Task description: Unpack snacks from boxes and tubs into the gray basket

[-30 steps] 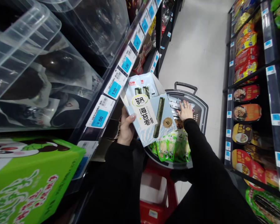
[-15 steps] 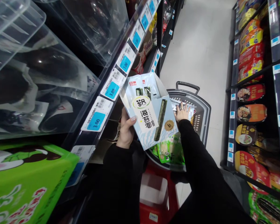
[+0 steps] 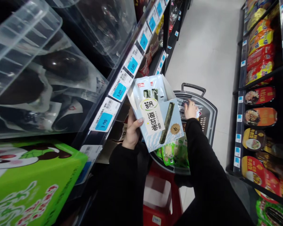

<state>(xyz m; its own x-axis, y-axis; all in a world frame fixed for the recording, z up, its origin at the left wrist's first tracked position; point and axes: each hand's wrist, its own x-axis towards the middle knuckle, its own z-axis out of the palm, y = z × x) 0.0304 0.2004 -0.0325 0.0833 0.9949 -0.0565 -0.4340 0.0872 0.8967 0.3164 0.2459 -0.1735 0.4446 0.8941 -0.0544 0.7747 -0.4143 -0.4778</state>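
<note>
Fingers of the right hand (image 3: 191, 110), spread flat half a second ago, have been bent over packets (image 3: 181, 102) in the basket (image 3: 214, 121) right of centre; whether anything is gripped cannot be told. Near the frame's centre, the light-blue box (image 3: 157, 122) is held by the left hand (image 3: 131, 133), its long axis slanted from upper left to lower right, its open end pointed upper left.

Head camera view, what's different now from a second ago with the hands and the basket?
The right hand has shifted slightly left over the basket, and its fingers, spread before, are now bent in; whether they grip anything is unclear. Its sleeve covers more of the green packets. The left hand still holds the blue box in much the same place.
</note>
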